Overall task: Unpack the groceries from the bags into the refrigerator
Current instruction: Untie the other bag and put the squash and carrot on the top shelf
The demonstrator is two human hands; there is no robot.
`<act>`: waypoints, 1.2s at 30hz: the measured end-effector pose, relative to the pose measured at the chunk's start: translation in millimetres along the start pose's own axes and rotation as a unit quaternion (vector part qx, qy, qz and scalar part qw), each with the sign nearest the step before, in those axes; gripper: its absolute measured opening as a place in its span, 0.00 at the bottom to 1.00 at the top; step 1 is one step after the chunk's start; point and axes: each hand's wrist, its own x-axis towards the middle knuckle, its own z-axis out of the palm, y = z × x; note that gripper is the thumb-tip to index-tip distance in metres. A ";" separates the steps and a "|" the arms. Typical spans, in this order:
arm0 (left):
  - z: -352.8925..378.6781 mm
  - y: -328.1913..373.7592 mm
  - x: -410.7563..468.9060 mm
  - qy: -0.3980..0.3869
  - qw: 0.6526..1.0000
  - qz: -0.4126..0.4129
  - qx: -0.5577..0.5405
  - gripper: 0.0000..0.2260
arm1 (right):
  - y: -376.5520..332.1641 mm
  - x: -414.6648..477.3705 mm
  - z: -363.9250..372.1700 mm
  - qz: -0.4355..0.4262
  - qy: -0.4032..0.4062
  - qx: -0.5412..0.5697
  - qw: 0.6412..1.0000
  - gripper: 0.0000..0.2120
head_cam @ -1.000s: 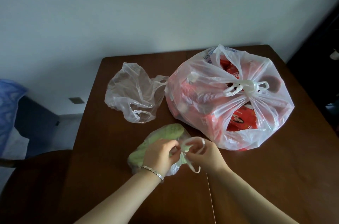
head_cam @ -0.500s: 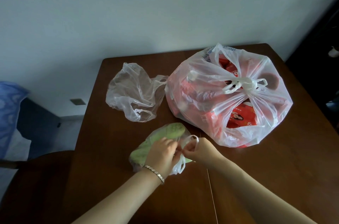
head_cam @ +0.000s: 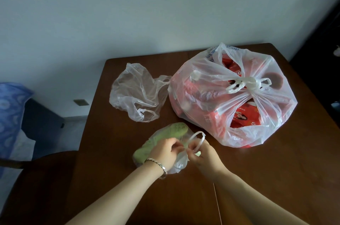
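Observation:
A small clear plastic bag (head_cam: 166, 135) with green vegetables inside lies on the brown wooden table (head_cam: 276, 178), near its front. My left hand (head_cam: 163, 153), with a silver bracelet on the wrist, pinches the bag's knotted handles. My right hand (head_cam: 204, 156) grips the same handles from the right, and a white loop stands up above its fingers. Behind them to the right sits a large tied plastic bag (head_cam: 233, 94) full of red packages. An empty, crumpled clear bag (head_cam: 138, 92) lies at the back left.
The table stands against a pale wall. A dark chair (head_cam: 36, 178) is at the table's left edge, with blue fabric (head_cam: 11, 114) beyond it. Dark furniture (head_cam: 323, 49) stands at the far right.
Both hands kept working at the small bag's knot. The white handle loop has come up higher above my right hand's fingers. The other bags have not moved.

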 end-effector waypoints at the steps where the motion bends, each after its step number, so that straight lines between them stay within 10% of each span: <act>1: 0.4 1.2 0.2 -0.008 1.000 -0.015 -0.015 0.07 | 2.2 -1.2 1.4 0.003 0.026 0.018 1.000 0.13; 12: 4.6 -0.2 -5.0 -0.009 0.999 0.009 -0.051 0.04 | -4.1 0.2 -1.1 0.141 -0.041 0.390 0.909 0.03; 19: 4.5 5.0 -9.6 -0.111 0.914 -0.156 -0.358 0.05 | 7.7 3.4 -15.8 0.181 -0.133 0.426 0.877 0.10; 22: -17.6 9.2 -2.6 0.078 0.933 -0.114 -0.331 0.02 | 15.2 4.5 -30.4 0.190 -0.082 0.467 0.860 0.13; 25: -42.7 8.3 4.5 0.246 0.902 -0.119 -0.333 0.07 | 11.9 2.0 -47.3 0.147 -0.031 0.393 0.907 0.14; 29: -36.6 18.7 -14.5 0.084 0.950 0.000 -0.302 0.17 | -2.0 7.1 -48.7 0.085 0.072 0.345 0.932 0.16; 32: -31.1 20.4 -15.7 0.065 0.937 0.004 -0.344 0.12 | -4.0 11.2 -35.2 0.080 -0.026 0.183 0.979 0.36; 36: -22.5 10.1 -7.6 0.074 0.924 -0.009 -0.375 0.10 | 0.1 15.0 -3.1 0.001 -0.031 -0.132 0.991 0.16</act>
